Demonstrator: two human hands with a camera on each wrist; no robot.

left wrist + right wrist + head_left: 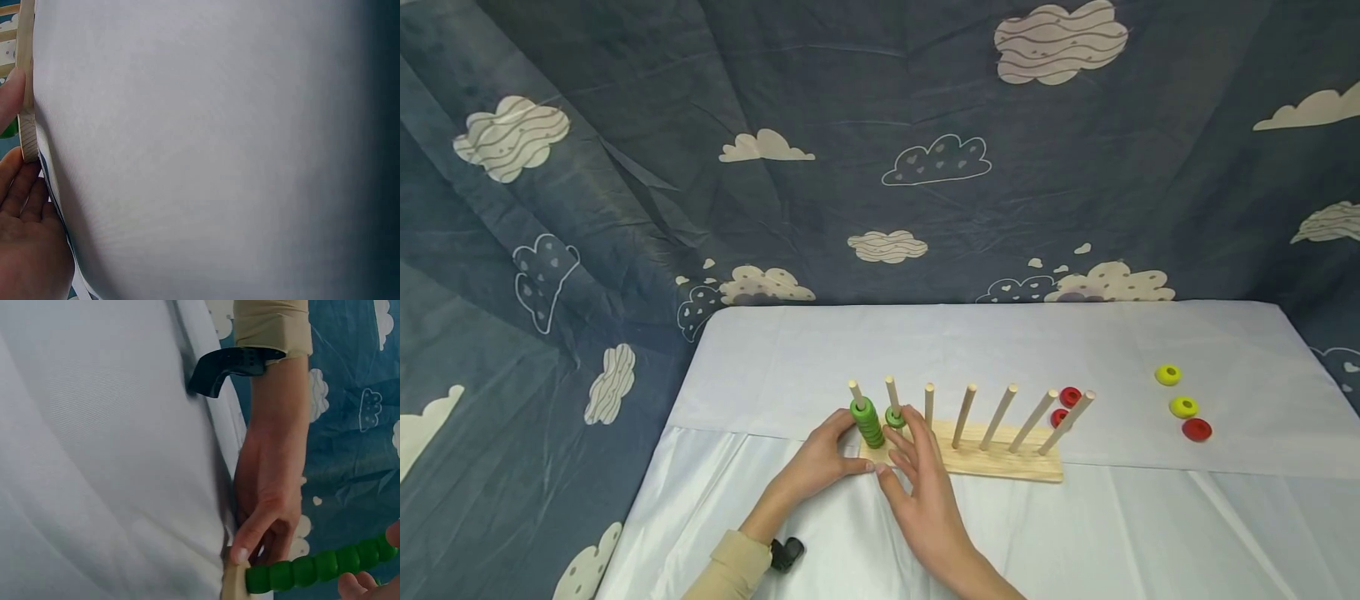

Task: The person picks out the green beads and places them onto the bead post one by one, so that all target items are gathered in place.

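A wooden peg board (1000, 462) with several upright pegs lies across the table. My left hand (817, 463) grips its left end, thumb along the near edge and fingers behind; the left wrist view shows the board's end (29, 134) between them. Several green rings (868, 423) are stacked on the leftmost peg. On the second peg, a green ring (893, 417) sits partway up, with the fingers of my right hand (925, 500) curled around it. Its thumb reaches down toward the board's near edge, close to my left thumb. The lower part of that peg is hidden behind the fingers.
Two red rings (1070, 397) lie behind the board's right end. Farther right are two yellow rings (1183, 407) and a red disc (1197, 430). A white cloth (1150, 533) covers the table, and a dark cloud-print curtain (850, 100) hangs behind it.
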